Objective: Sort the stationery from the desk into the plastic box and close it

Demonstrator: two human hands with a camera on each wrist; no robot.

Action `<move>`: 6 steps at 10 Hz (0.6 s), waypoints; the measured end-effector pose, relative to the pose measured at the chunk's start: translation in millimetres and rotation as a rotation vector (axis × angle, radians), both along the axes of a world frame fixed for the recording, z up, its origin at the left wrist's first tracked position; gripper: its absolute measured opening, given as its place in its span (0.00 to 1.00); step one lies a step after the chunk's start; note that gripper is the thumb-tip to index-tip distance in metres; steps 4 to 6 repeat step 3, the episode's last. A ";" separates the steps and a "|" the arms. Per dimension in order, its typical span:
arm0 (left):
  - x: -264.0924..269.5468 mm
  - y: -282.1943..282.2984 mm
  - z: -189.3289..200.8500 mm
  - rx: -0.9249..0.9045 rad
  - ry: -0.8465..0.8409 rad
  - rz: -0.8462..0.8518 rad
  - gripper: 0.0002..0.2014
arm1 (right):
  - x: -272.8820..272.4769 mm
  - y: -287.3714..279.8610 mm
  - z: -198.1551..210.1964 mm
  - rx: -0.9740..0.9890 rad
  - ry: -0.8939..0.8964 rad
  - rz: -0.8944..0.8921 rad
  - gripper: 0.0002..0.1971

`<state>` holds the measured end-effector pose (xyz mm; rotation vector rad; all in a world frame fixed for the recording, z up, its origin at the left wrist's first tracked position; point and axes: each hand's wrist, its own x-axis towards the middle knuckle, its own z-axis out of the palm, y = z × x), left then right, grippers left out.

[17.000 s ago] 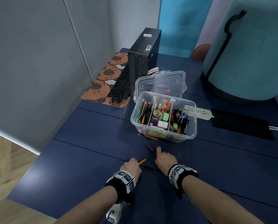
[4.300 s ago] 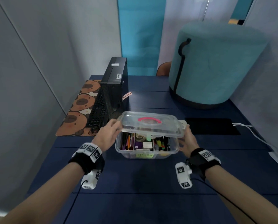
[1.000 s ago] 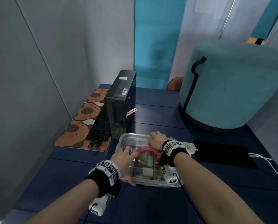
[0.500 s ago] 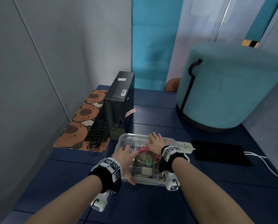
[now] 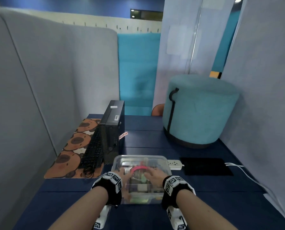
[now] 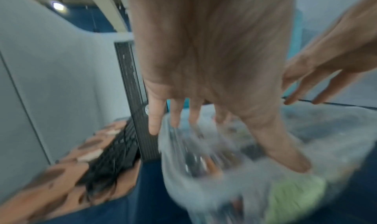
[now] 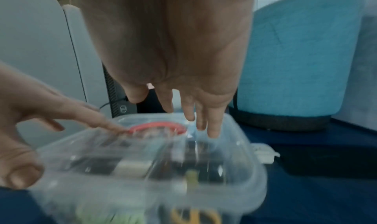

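Observation:
The clear plastic box (image 5: pixel 156 165) stands on the blue desk with its lid on, and stationery shows through it. A pink handle (image 5: pixel 139 168) lies flat on the lid (image 7: pixel 142 159). My left hand (image 5: pixel 124 177) is spread over the lid's left part (image 6: pixel 336 138), and one of its fingers (image 7: pixel 106 122) touches the lid beside the handle (image 7: pixel 157 125). My right hand (image 5: pixel 152 174) hovers over the lid's right half with straight fingers (image 7: pixel 212 127); blur hides whether it touches. Neither hand holds anything.
A black computer tower (image 5: pixel 112 130) and keyboard (image 5: pixel 92 153) on a capybara mat (image 5: pixel 68 161) stand left of the box. A white power strip (image 5: pixel 174 164), a black pad (image 5: pixel 204 166) and cables (image 5: pixel 244 173) lie to the right. A teal pouf (image 5: pixel 199 110) sits behind.
Both hands have drawn back toward me over the closed lid; the right hand left the lid's far edge. The head view has tilted upward.

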<state>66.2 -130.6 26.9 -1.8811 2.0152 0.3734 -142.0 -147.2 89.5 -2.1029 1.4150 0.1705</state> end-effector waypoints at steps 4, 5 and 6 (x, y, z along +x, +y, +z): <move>-4.8 -21.4 265.3 -0.284 0.037 0.052 0.30 | -54.2 -49.4 183.0 -0.522 0.044 -0.029 0.23; -4.8 -21.4 265.3 -0.284 0.037 0.052 0.30 | -54.2 -49.4 183.0 -0.522 0.044 -0.029 0.23; -4.8 -21.4 265.3 -0.284 0.037 0.052 0.30 | -54.2 -49.4 183.0 -0.522 0.044 -0.029 0.23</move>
